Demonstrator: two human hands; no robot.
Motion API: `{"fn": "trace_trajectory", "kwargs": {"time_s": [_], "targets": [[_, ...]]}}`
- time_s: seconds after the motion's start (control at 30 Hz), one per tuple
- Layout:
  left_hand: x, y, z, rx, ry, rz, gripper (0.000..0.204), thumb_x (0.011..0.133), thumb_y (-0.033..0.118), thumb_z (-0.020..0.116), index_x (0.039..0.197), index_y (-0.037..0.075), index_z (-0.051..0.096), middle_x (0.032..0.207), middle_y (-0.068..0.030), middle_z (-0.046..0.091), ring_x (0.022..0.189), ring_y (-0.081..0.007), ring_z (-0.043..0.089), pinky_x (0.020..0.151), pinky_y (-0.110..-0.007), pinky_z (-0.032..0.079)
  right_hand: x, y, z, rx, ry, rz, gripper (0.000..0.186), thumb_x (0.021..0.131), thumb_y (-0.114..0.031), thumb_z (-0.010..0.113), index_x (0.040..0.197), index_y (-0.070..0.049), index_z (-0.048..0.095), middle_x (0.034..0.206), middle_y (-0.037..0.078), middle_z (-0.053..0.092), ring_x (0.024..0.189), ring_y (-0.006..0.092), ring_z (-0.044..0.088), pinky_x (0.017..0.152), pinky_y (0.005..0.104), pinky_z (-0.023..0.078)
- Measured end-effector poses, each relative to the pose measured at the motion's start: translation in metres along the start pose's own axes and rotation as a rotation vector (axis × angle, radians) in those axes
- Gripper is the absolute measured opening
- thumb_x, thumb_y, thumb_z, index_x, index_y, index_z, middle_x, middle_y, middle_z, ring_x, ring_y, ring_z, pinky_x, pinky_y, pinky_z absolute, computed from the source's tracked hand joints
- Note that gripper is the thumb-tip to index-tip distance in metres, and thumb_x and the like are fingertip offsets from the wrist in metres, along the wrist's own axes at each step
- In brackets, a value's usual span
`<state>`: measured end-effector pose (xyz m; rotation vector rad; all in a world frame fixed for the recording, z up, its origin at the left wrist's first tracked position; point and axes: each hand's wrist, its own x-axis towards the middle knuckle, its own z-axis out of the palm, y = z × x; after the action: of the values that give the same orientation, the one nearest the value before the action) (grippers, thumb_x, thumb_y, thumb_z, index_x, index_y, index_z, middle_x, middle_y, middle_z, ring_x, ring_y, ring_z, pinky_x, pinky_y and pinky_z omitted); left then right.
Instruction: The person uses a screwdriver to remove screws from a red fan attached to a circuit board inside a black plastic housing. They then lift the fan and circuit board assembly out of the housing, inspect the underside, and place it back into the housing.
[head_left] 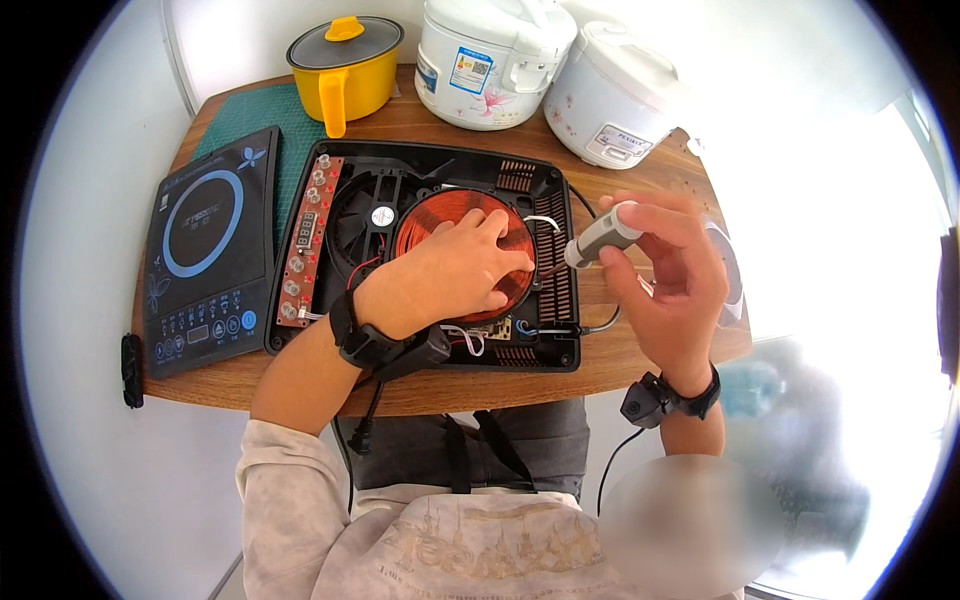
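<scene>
An opened induction cooker base (470,158) lies on the table, its black housing exposing a copper coil (420,215), a fan (352,225) and a red button board (313,225). My left hand (450,265) rests on the coil with fingers spread, hiding the coil's middle. In my right hand (680,275), the fingers and thumb grip a screwdriver (608,235) by its grey handle. Its shaft points left and down toward the coil's right edge; my view does not show clearly what the tip touches. Left of the base lies the cooker's black glass panel (205,290), marked with a blue ring.
A yellow pot (355,90) with a grey lid stands at the back on a green cutting mat (245,112). Two white rice cookers (490,75) (610,100) stand at the back right. A black plug (362,435) hangs over the wooden table's (670,185) front edge.
</scene>
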<state>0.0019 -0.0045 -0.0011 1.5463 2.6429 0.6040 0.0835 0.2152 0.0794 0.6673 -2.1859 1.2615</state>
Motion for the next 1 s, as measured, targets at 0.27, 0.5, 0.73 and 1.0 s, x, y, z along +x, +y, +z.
{"fn": "trace_trajectory", "kwargs": {"time_s": [0.27, 0.5, 0.73, 1.0], "targets": [[0.001, 0.001, 0.000, -0.008, 0.005, 0.000, 0.047, 0.087, 0.026, 0.079, 0.132, 0.017, 0.068, 0.123, -0.0180, 0.056, 0.115, -0.0361, 0.059, 0.098, -0.045, 0.055, 0.001, 0.003, -0.002, -0.103, 0.050, -0.090, 0.042, 0.076, 0.010, 0.081, 0.116, -0.001, 0.072, 0.124, 0.014, 0.069, 0.109, 0.0229, 0.070, 0.090, 0.0309, 0.058], [0.001, 0.000, 0.000, 0.006, -0.002, -0.001, 0.048, 0.087, 0.026, 0.079, 0.133, 0.018, 0.067, 0.123, -0.0179, 0.055, 0.115, -0.0362, 0.059, 0.098, -0.045, 0.055, 0.004, 0.004, -0.010, -0.184, 0.045, -0.080, 0.037, 0.078, 0.008, 0.083, 0.113, -0.002, 0.074, 0.118, 0.012, 0.069, 0.103, 0.0203, 0.069, 0.085, 0.0308, 0.057], [0.000, 0.000, -0.001, -0.003, -0.004, -0.008, 0.048, 0.087, 0.026, 0.079, 0.133, 0.018, 0.067, 0.124, -0.0177, 0.055, 0.115, -0.0362, 0.059, 0.097, -0.045, 0.056, 0.003, -0.005, -0.006, -0.132, 0.046, 0.033, 0.041, 0.081, 0.009, 0.076, 0.120, -0.003, 0.072, 0.124, 0.012, 0.071, 0.110, 0.0203, 0.070, 0.093, 0.0309, 0.057], [0.001, 0.001, 0.000, 0.000, -0.006, -0.009, 0.049, 0.087, 0.027, 0.079, 0.133, 0.018, 0.067, 0.124, -0.0177, 0.055, 0.116, -0.0370, 0.059, 0.097, -0.045, 0.056, -0.009, 0.007, 0.000, -0.021, 0.025, 0.199, 0.058, 0.085, 0.003, 0.081, 0.136, -0.006, 0.055, 0.124, 0.013, 0.072, 0.109, 0.0207, 0.073, 0.093, 0.0339, 0.061]]}}
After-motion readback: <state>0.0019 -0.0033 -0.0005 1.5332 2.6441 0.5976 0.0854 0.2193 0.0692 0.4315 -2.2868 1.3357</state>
